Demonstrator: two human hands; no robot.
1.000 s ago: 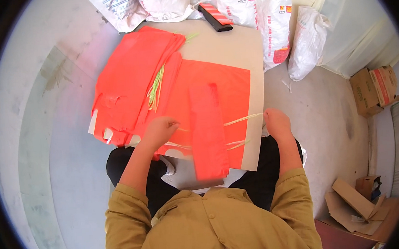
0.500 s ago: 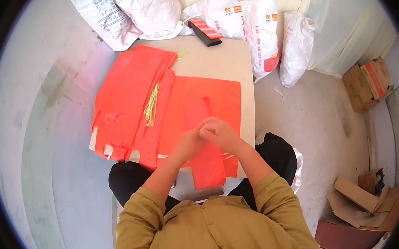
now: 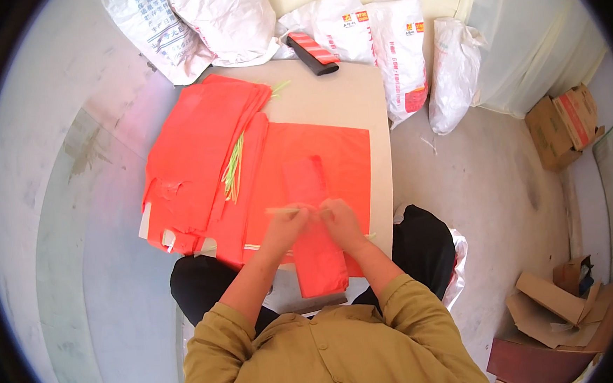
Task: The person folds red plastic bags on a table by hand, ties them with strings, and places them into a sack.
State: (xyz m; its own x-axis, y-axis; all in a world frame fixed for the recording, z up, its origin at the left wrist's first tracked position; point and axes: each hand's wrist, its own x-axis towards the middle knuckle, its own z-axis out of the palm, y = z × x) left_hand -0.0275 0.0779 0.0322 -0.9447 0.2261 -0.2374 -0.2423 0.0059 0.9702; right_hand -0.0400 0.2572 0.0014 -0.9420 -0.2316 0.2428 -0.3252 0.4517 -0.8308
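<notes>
A folded red bundle (image 3: 320, 264) of thin, sheet-like material lies lengthwise in front of me, drawn in at its middle. My left hand (image 3: 288, 228) is closed at the bundle's left side, pinching a thin yellow-green tie (image 3: 277, 211) whose end sticks out leftward. Close beside it, my right hand (image 3: 341, 223) is also closed at the tie's crossing over the bundle; its fingertips are slightly blurred. Beneath the bundle is a flat red sheet stack (image 3: 342, 147). To the left, more green ties (image 3: 233, 169) rest on a thick pile of red bags (image 3: 194, 132) with cut-out openings at the near end.
The tan board (image 3: 329, 95) under everything carries a black and red-striped object (image 3: 314, 53) at its far edge. White printed sacks (image 3: 398, 59) stand behind it. Cardboard boxes (image 3: 562, 128) are at the right wall, and opened cartons (image 3: 559, 309) lie at lower right.
My hands have come apart from an overlapping clasp and moved slightly nearer to me, one on each side of the bundle. A tie end now shows at the left hand.
</notes>
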